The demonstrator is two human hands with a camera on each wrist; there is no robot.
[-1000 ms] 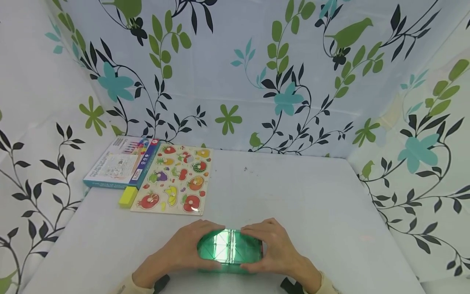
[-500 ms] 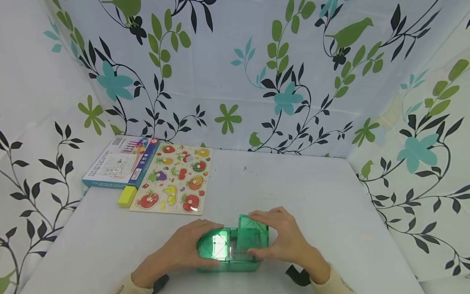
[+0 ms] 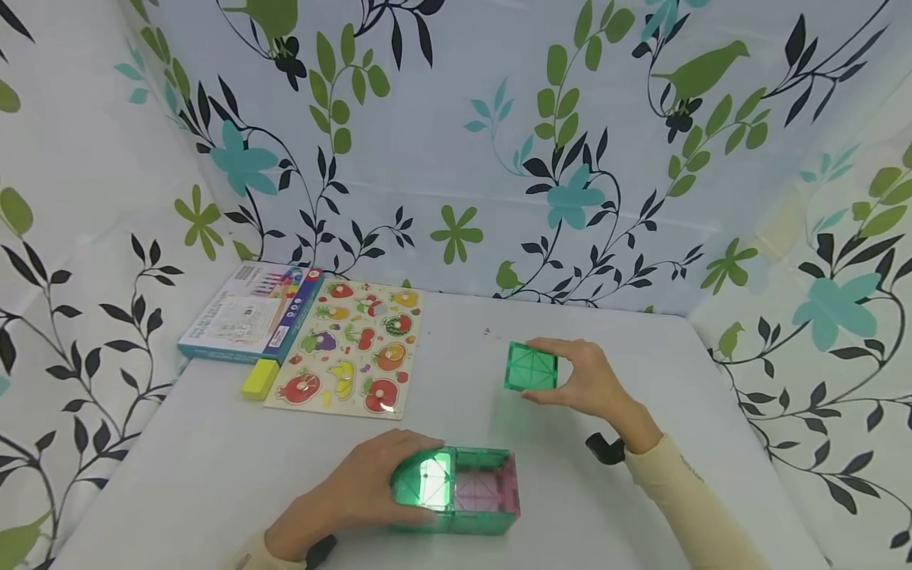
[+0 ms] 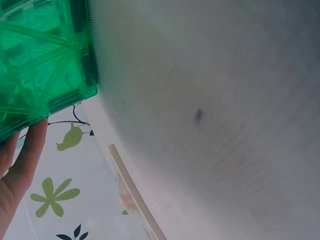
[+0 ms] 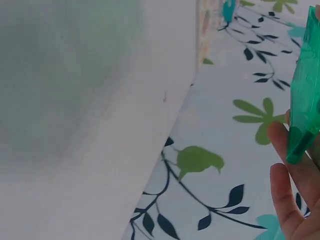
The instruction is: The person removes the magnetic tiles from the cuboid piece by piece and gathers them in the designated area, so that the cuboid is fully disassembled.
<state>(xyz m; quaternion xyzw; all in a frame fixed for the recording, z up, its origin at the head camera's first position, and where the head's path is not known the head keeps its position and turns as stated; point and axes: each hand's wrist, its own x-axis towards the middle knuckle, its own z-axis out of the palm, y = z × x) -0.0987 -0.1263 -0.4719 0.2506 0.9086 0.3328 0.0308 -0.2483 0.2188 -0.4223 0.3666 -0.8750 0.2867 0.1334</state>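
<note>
A see-through box built of green tiles [image 3: 480, 522] sits near the front of the table. Its left half has a green top, while the right half is uncovered and shows a pink tile [image 3: 477, 492] at the bottom and a pink side at the right end. My left hand [image 3: 363, 483] grips the box's left end, thumb in front and fingers behind. Above the table, to the box's upper right, my right hand [image 3: 587, 380] pinches a square green tile [image 3: 531, 367] by its edges. The right wrist view shows that tile [image 5: 305, 95] almost edge-on.
At the back left lie a blue-and-white box [image 3: 249, 313] and a wooden fruit puzzle board [image 3: 349, 348]. A yellow block [image 3: 260, 380] rests beside them. Patterned cloth [image 3: 456, 158] hangs behind the white table [image 3: 598, 332].
My right hand has slid the green tile off the box's right half, lifted it away and carried it back and to the right. My left hand keeps its grip on the box.
</note>
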